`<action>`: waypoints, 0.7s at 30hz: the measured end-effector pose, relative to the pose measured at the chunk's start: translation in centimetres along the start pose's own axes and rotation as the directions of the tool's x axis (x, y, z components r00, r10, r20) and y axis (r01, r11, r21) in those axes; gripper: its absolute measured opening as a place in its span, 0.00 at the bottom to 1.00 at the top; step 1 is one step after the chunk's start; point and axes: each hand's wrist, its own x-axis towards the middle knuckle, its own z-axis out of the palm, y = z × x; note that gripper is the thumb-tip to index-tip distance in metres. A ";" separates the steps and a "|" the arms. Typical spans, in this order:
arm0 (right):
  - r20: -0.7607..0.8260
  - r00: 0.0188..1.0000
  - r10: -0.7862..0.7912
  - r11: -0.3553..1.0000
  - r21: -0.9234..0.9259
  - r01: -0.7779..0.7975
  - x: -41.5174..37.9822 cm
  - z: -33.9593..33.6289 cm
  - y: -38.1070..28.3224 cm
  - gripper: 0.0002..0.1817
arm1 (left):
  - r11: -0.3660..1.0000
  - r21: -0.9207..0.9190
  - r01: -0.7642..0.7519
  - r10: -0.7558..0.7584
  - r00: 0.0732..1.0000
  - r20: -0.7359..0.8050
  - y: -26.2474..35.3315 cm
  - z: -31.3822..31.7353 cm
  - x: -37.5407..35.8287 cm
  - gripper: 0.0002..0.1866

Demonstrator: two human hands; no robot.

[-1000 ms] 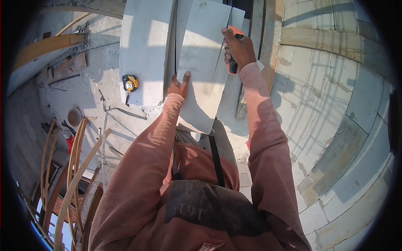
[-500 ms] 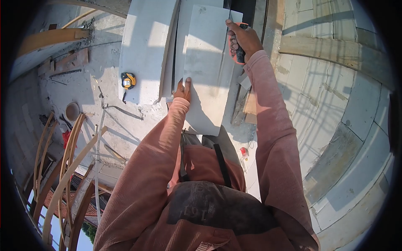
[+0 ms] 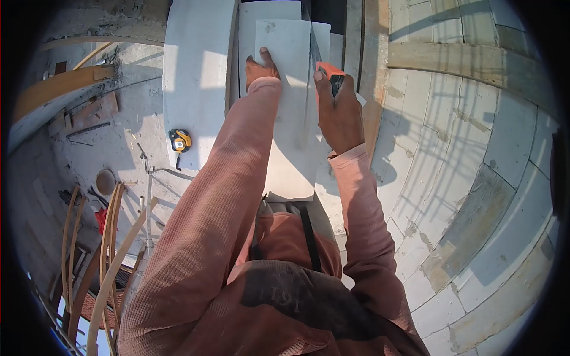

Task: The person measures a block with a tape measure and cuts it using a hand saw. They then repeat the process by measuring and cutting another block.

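Observation:
A long pale block (image 3: 291,160), like lightweight concrete, lies lengthwise in front of me over another white slab. My left hand (image 3: 261,70) grips its left edge near the far end, thumb on the top face and fingers over the side. In my right hand (image 3: 341,113) is a handsaw (image 3: 330,72) with an orange and black handle, held at the block's right side. Its thin blade points away from me along that side, partly lost in shadow.
A yellow and black tape measure (image 3: 180,141) sits on the white slab (image 3: 193,77) to the left. Wooden boards (image 3: 375,77) run along the right, beside a block wall (image 3: 475,196). Curved wooden strips (image 3: 107,255) and a round bucket (image 3: 105,181) are at lower left.
My left hand has slid away from me along the block to its far end. My right hand, with the saw, has come back toward me. The view has shifted slightly.

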 end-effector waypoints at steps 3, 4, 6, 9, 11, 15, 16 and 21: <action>0.039 0.997 0.073 0.993 0.088 -0.077 -5.8 -4.9 -3.9 0.24 | 0.993 0.113 0.018 -0.009 0.996 -0.085 0.1 1.5 -0.6 0.34; 0.022 0.996 0.087 0.991 0.098 -0.089 -6.8 -5.9 -5.0 0.23 | 0.989 0.144 0.040 -0.030 0.997 -0.071 0.7 1.1 -0.8 0.33; 0.061 0.986 0.156 0.985 0.061 -0.160 -5.3 -6.8 -6.6 0.22 | 0.985 0.166 0.049 -0.042 0.998 -0.048 1.8 -0.6 -2.0 0.33; 0.051 0.993 0.108 0.994 -0.035 -0.107 1.0 -4.3 -5.3 0.24 | 0.981 0.193 0.032 -0.017 0.997 -0.081 1.1 0.5 -1.1 0.33; 0.047 0.985 0.164 0.983 -0.085 -0.160 7.9 0.1 -3.3 0.26 | 0.983 0.179 0.030 -0.016 0.997 -0.082 0.6 0.8 -0.8 0.33; 0.070 0.979 0.190 0.980 -0.079 -0.185 12.3 1.5 -3.2 0.27 | 0.985 0.149 0.081 -0.075 0.996 -0.043 3.3 -0.9 -1.8 0.38; 0.084 0.973 0.217 0.975 -0.071 -0.211 11.4 1.1 -2.8 0.26 | 0.989 0.136 0.059 -0.053 0.997 -0.049 1.8 -0.6 -2.1 0.38; 0.045 0.964 0.262 0.965 0.003 -0.262 -3.2 -2.4 -6.3 0.18 | 0.992 0.122 0.031 -0.020 0.996 -0.086 1.6 0.3 -1.1 0.38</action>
